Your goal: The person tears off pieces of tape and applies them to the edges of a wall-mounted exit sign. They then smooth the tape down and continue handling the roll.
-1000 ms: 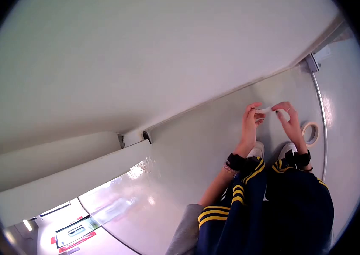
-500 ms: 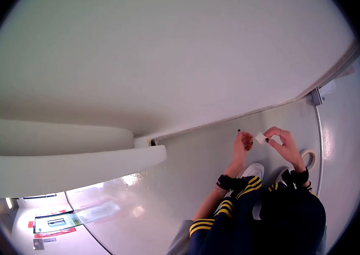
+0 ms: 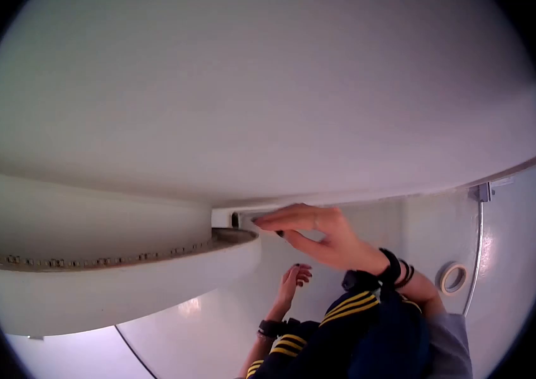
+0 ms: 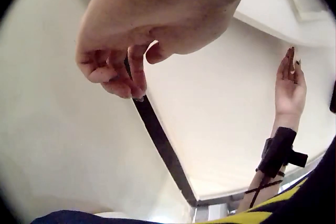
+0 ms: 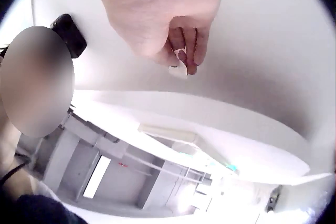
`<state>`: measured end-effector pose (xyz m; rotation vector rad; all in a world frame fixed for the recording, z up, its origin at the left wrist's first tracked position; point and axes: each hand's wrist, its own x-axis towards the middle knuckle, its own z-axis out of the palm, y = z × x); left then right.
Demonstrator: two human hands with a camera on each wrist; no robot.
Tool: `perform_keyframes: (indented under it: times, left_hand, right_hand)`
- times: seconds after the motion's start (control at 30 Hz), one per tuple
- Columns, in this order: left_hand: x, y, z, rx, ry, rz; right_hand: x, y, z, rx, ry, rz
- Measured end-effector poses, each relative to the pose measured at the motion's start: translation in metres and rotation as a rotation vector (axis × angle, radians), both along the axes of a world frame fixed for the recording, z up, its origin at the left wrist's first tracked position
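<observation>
My right hand [image 3: 328, 237] reaches out over the end of a curved white ledge [image 3: 154, 284]. In the right wrist view, the thumb and fingers of the right hand [image 5: 168, 24] pinch a small whitish piece of tape [image 5: 179, 69]. My left hand [image 3: 290, 282] hangs lower, below the right one, and holds nothing. The left wrist view shows the fingers of the left hand [image 4: 142, 29] loosely curled, with the right hand [image 4: 290, 90] raised farther off. A roll of tape [image 3: 453, 278] lies on the floor at the right.
A large white wall [image 3: 268, 107] fills the upper head view. An LED strip [image 3: 91, 261] runs along the inner edge of the ledge. A small grey fitting [image 3: 485, 191] sits by the wall's foot at the right, above a pale line on the floor.
The right hand has moved left and up toward the ledge with the tape piece. My left hand has moved left and down. The head view has shifted closer to the wall and ledge.
</observation>
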<state>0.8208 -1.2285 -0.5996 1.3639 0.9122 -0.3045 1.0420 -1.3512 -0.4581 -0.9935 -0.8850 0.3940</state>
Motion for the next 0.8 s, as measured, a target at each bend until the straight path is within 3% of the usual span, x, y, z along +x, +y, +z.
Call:
perform_keyframes:
  times: [0.1, 0.17, 0.23, 0.3, 0.37, 0.43, 0.53, 0.63, 0.8]
  left_hand:
    - [-0.006, -0.008, 0.005, 0.017, -0.090, 0.081]
    - [-0.003, -0.018, 0.001, -0.008, -0.049, 0.032]
    - [0.002, -0.029, -0.002, 0.016, -0.033, 0.008]
    - [0.008, -0.038, -0.001, 0.144, -0.155, -0.095]
    - [0.013, -0.044, -0.002, 0.045, -0.170, -0.055]
    - [0.021, -0.055, 0.012, 0.207, -0.214, -0.101]
    - [0.021, -0.057, 0.002, 0.255, -0.284, -0.155]
    - [0.023, -0.062, 0.007, 0.246, -0.239, -0.170]
    - [0.010, -0.057, -0.004, 0.155, -0.137, -0.198]
  right_hand:
    - [0.002, 0.024, 0.014, 0.099, -0.051, 0.075]
    - [0.007, 0.032, 0.021, 0.162, -0.106, 0.088]
    - [0.008, 0.033, 0.026, 0.172, -0.012, 0.242]
    - [0.007, 0.039, 0.028, 0.177, 0.002, 0.208]
    - [0.006, 0.043, 0.028, 0.181, 0.024, 0.170]
    - [0.004, 0.047, 0.028, 0.197, 0.007, 0.281]
    - [0.000, 0.049, 0.025, 0.224, -0.003, 0.333]
    - [0.002, 0.050, 0.022, 0.215, 0.048, 0.463]
    - [0.006, 0.046, 0.021, 0.210, 0.012, 0.491]
